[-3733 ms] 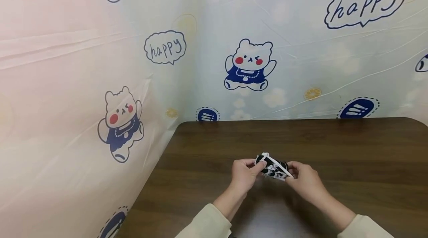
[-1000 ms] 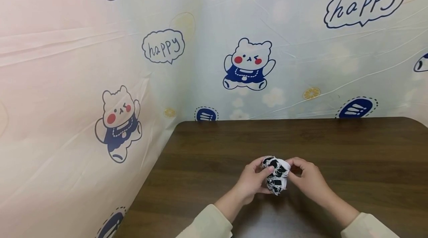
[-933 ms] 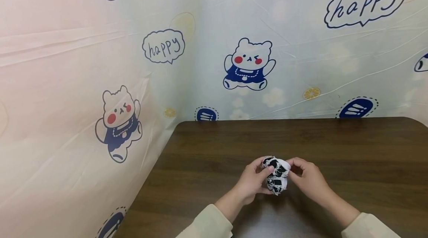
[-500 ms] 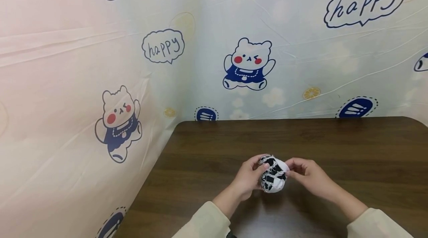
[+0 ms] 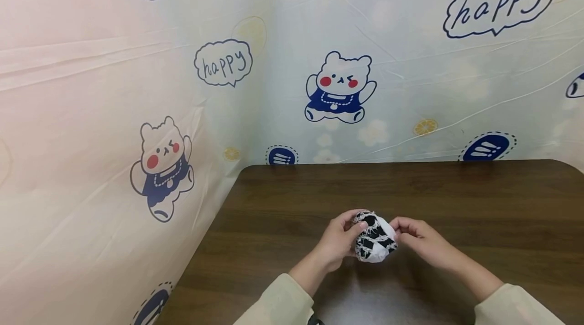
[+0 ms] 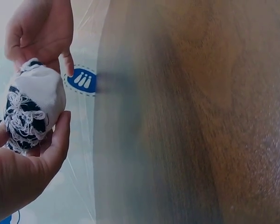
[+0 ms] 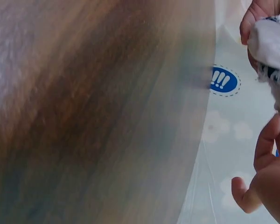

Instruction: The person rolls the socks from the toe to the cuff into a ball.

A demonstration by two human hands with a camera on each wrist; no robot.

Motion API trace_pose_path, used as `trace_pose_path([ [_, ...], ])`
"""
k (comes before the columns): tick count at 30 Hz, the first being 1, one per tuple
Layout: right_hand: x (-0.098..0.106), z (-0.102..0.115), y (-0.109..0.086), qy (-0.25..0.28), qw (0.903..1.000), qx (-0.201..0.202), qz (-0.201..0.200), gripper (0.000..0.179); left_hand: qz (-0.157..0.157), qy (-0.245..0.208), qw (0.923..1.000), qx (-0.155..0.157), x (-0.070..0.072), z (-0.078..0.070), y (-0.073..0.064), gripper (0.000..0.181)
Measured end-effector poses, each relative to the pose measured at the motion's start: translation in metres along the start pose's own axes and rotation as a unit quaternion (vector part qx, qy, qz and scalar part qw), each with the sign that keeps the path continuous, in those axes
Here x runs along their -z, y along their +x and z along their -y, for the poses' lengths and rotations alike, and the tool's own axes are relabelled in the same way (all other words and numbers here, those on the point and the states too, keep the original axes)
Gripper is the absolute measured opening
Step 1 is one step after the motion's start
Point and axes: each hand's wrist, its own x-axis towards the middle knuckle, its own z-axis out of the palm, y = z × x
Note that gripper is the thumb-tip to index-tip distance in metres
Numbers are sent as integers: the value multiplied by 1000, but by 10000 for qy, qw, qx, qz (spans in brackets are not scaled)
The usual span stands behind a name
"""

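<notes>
The black-and-white cloth bundle (image 5: 375, 238), earlier stretched flat between the left hand (image 5: 338, 242) and right hand (image 5: 417, 240), is now a tight ball, white side outward

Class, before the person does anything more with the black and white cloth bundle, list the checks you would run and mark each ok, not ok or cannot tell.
1. Left hand grips the cloth bundle: ok, fingers curl round its side.
2. Right hand grips the bundle: ok, fingertips pinch its right edge.
3. Bundle gathered into a ball: ok, it looks rounded, with frayed threads showing.
4. Bundle lifted off the table: ok, the left wrist view shows it held up in the air.
5. Loose ends tucked in: cannot tell, the far side is hidden.
6. Table near the hands free of other things: ok, only bare wood shows.
</notes>
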Motion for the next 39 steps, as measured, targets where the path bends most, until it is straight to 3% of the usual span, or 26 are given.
trace_pose_path([
  [6,-11,1,-1,-504,9952,-98,-836,11,-73,-147,9999,-35,0,1,1,31],
  [10,-16,1,-2,-955,9884,12,-1183,14,-235,-288,9993,-35,1,0,3,32],
  [18,-20,2,-2,-1120,9841,173,-1370,43,-668,-321,9971,-160,-1,2,10,26],
  [23,-20,3,2,-1405,9767,133,-1620,48,-562,-297,9975,-318,-2,1,12,28],
  [29,-17,-1,6,-2040,9624,47,-1793,51,-331,327,9974,-543,-2,-3,13,45],
  [39,-10,-4,14,-2247,9598,10,-1679,52,-487,929,9905,-886,-3,-6,22,44],
])
